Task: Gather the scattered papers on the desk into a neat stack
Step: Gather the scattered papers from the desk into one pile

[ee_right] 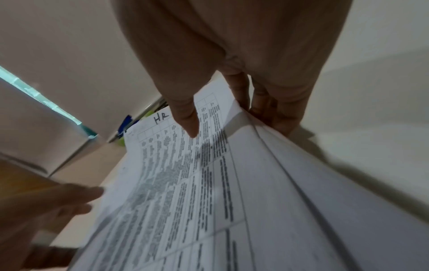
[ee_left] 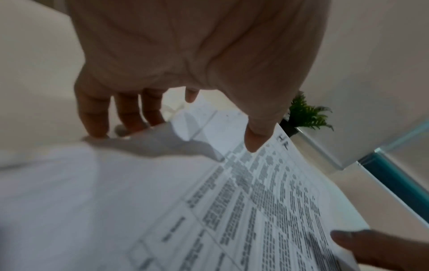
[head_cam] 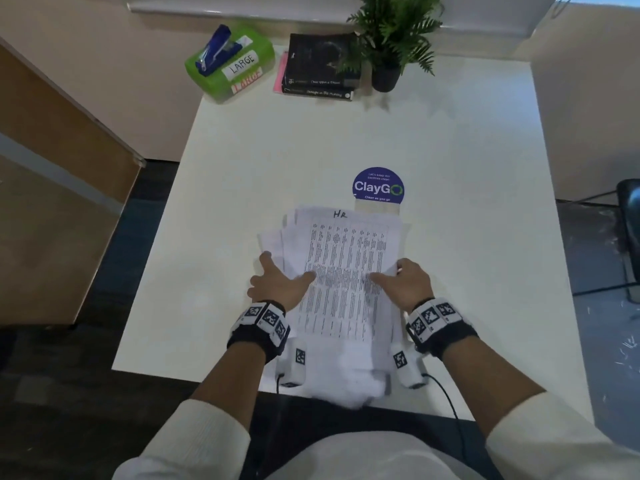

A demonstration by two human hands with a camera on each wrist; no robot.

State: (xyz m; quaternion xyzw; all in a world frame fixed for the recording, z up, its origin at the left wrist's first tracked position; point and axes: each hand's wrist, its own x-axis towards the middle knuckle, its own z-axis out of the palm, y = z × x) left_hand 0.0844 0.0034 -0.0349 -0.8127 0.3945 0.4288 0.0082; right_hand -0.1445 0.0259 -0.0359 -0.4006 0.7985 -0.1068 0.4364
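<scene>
Left hand [head_cam: 277, 282] lies palm-down on the left edge of the papers [head_cam: 341, 271], fingers spread, thumb on the top sheet; right hand [head_cam: 403, 284] grips the right edge, thumb on top, fingers curled beneath. One loose, fanned pile, sheet count unreadable, sits at the desk's [head_cam: 242, 202] near edge, overhanging it. Far edge: one green box [head_cam: 235, 67], one stapler [head_cam: 216, 50], two books [head_cam: 320, 67], one plant [head_cam: 394, 36].

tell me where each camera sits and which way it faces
Head: worn on the head, looking down at the desk; shows both forearms, the left hand and right hand on the papers.
Left wrist: looks along the left hand's fingers at the papers' left edge.
Right wrist: looks along the right hand's thumb over the papers.
Shared: all three show the printed top sheet; head and left wrist both show the plant.
</scene>
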